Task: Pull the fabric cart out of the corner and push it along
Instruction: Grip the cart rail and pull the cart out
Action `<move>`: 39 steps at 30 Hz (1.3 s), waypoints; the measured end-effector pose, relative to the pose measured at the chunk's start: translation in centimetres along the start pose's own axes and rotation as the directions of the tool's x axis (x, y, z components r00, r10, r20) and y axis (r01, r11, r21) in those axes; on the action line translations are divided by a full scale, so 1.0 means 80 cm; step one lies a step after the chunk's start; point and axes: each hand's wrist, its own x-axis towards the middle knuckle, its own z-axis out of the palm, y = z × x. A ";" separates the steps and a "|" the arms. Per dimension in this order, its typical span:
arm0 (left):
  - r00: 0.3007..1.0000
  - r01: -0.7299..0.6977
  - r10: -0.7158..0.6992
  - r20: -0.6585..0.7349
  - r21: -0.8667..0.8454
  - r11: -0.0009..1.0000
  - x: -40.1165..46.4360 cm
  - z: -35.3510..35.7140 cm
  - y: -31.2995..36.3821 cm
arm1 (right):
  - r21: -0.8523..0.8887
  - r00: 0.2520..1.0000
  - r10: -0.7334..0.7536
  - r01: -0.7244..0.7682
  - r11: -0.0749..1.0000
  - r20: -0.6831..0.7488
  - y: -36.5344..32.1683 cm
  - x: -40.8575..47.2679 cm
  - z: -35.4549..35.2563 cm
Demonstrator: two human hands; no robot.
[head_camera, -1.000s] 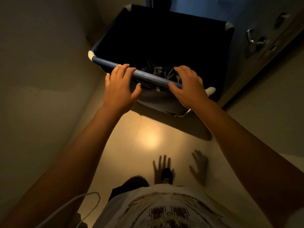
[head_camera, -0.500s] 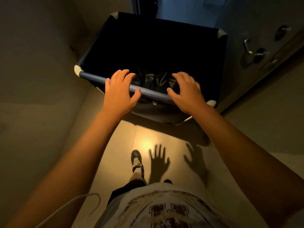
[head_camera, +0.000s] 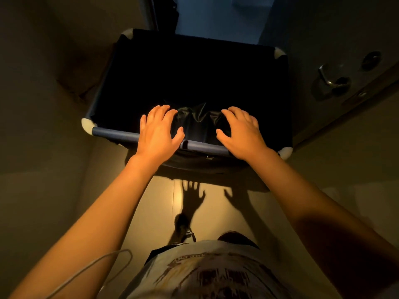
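The dark fabric cart point(head_camera: 116, 135) stands in front of me, with a blue top rail and white corner caps. Its inside is almost black, and a crumpled black liner point(head_camera: 200, 123) shows near the front. My left hand point(head_camera: 158, 131) lies over the near rail left of centre, with the heel of the palm on the rail and the fingers spread over the inside. My right hand point(head_camera: 243, 132) lies the same way near the right corner. Neither hand has its fingers wrapped around the rail.
A wall point(head_camera: 43, 126) runs close along the left of the cart. On the right is a door with a metal lever handle point(head_camera: 328, 79). A bluish opening point(head_camera: 216, 18) lies beyond the cart. My shoe point(head_camera: 183, 228) is on the pale floor, and a white cable point(head_camera: 97, 266) hangs at lower left.
The cart has turned square to me and sits lower in view. Both hands slid forward from fingers draped over the rail to palms resting on it. My foot stepped forward.
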 end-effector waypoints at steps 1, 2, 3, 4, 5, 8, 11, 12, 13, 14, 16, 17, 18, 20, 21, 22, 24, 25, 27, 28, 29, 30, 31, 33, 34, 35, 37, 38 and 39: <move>1.000 -0.004 0.004 0.013 0.000 1.000 0.005 0.004 -0.009 | -0.004 1.000 0.011 -0.011 1.000 0.003 -0.003 0.004 0.006; 1.000 -0.006 0.006 0.029 0.002 1.000 0.010 0.010 -0.017 | -0.008 1.000 0.022 -0.022 1.000 0.008 -0.007 0.008 0.012; 0.999 -0.007 0.006 0.047 0.005 1.000 0.014 0.015 -0.025 | -0.010 0.999 0.035 -0.035 0.999 0.015 -0.009 0.011 0.018; 0.998 -0.007 0.007 0.067 0.008 1.000 0.018 0.022 -0.032 | -0.013 0.999 0.047 -0.047 0.999 0.026 -0.011 0.015 0.024; 0.996 -0.007 0.006 0.088 0.010 1.000 0.021 0.028 -0.039 | -0.014 0.997 0.059 -0.059 0.998 0.040 -0.013 0.018 0.031; 0.991 -0.004 0.005 0.131 -0.005 1.000 0.031 0.046 -0.055 | 0.001 0.993 0.083 -0.084 0.996 0.084 -0.015 0.027 0.053; 0.987 -0.002 0.003 0.161 -0.010 1.000 0.045 0.065 -0.067 | 0.037 0.987 0.096 -0.101 0.994 0.128 -0.013 0.042 0.076; 0.985 0.000 0.001 0.174 -0.005 1.000 0.049 0.072 -0.071 | 0.048 0.985 0.098 -0.106 0.993 0.143 -0.013 0.048 0.084; 0.982 0.002 -0.003 0.187 0.002 1.000 0.053 0.078 -0.075 | 0.056 0.983 0.094 -0.104 0.993 0.157 -0.013 0.053 0.093; 0.980 0.008 -0.009 0.198 0.007 1.000 0.057 0.084 -0.078 | 0.063 0.981 0.088 -0.100 0.993 0.171 -0.013 0.058 0.101; 0.977 0.013 -0.016 0.214 0.014 1.000 0.064 0.097 -0.081 | 0.078 0.977 0.085 -0.102 0.992 0.197 -0.013 0.067 0.116; 0.974 0.011 -0.015 0.228 0.019 1.000 0.066 0.104 -0.082 | 0.079 0.974 0.089 -0.107 0.991 0.206 -0.012 0.070 0.123; 0.970 0.007 -0.013 0.244 0.026 1.000 0.068 0.110 -0.083 | 0.069 0.975 0.084 -0.100 0.993 0.204 -0.011 0.072 0.130; 0.959 -0.002 -0.008 0.283 0.036 0.999 0.072 0.125 -0.083 | 0.041 0.979 0.065 -0.074 0.996 0.193 -0.004 0.074 0.143; 0.953 -0.003 -0.009 0.302 0.036 0.999 0.074 0.132 -0.083 | 0.046 0.977 0.063 -0.074 0.996 0.204 0.001 0.076 0.148; 0.948 0.000 -0.012 0.319 0.036 0.999 0.076 0.139 -0.084 | 0.061 0.972 0.064 -0.079 0.995 0.225 0.007 0.077 0.154; 0.937 0.007 -0.017 0.349 0.032 0.999 0.079 0.153 -0.085 | 0.097 0.960 0.052 -0.082 0.992 0.274 0.022 0.080 0.165; 0.929 0.015 -0.023 0.369 0.025 1.000 0.079 0.160 -0.086 | 0.106 0.954 0.045 -0.079 0.991 0.296 0.029 0.080 0.169; 0.907 0.037 -0.040 0.419 0.015 0.999 0.077 0.172 -0.086 | 0.113 0.940 0.039 -0.081 0.990 0.338 0.040 0.075 0.176; 0.896 0.044 -0.047 0.441 0.017 0.999 0.076 0.178 -0.087 | 0.115 0.935 0.034 -0.080 0.990 0.352 0.045 0.072 0.181; 0.887 0.047 -0.051 0.459 0.021 0.999 0.074 0.184 -0.087 | 0.113 0.932 0.031 -0.077 0.991 0.362 0.050 0.069 0.186; 0.879 0.045 -0.054 0.473 0.031 0.999 0.071 0.189 -0.088 | 0.112 0.929 0.029 -0.076 0.991 0.369 0.056 0.065 0.192; 0.874 0.040 -0.056 0.482 0.044 0.998 0.068 0.194 -0.088 | 0.116 0.926 0.026 -0.075 0.990 0.377 0.061 0.061 0.199; 0.874 0.033 -0.062 0.483 0.068 0.997 0.063 0.202 -0.088 | 0.122 0.921 0.007 -0.060 0.991 0.390 0.068 0.052 0.210; 0.874 0.037 -0.069 0.481 0.076 0.996 0.062 0.204 -0.089 | 0.118 0.920 -0.004 -0.045 0.992 0.391 0.070 0.048 0.215; 0.874 0.045 -0.079 0.479 0.082 0.996 0.062 0.206 -0.088 | 0.115 0.920 -0.011 -0.037 0.993 0.391 0.070 0.043 0.218; 0.876 0.053 -0.091 0.473 0.094 0.994 0.062 0.206 -0.087 | 0.130 0.924 0.005 -0.059 0.990 0.382 0.069 0.036 0.221; 0.875 0.052 -0.094 0.475 0.102 0.993 0.062 0.205 -0.086 | 0.149 0.927 0.013 -0.074 0.986 0.375 0.070 0.034 0.221; 0.872 0.051 -0.098 0.479 0.109 0.993 0.062 0.204 -0.085 | 0.169 0.930 0.011 -0.079 0.982 0.368 0.070 0.033 0.220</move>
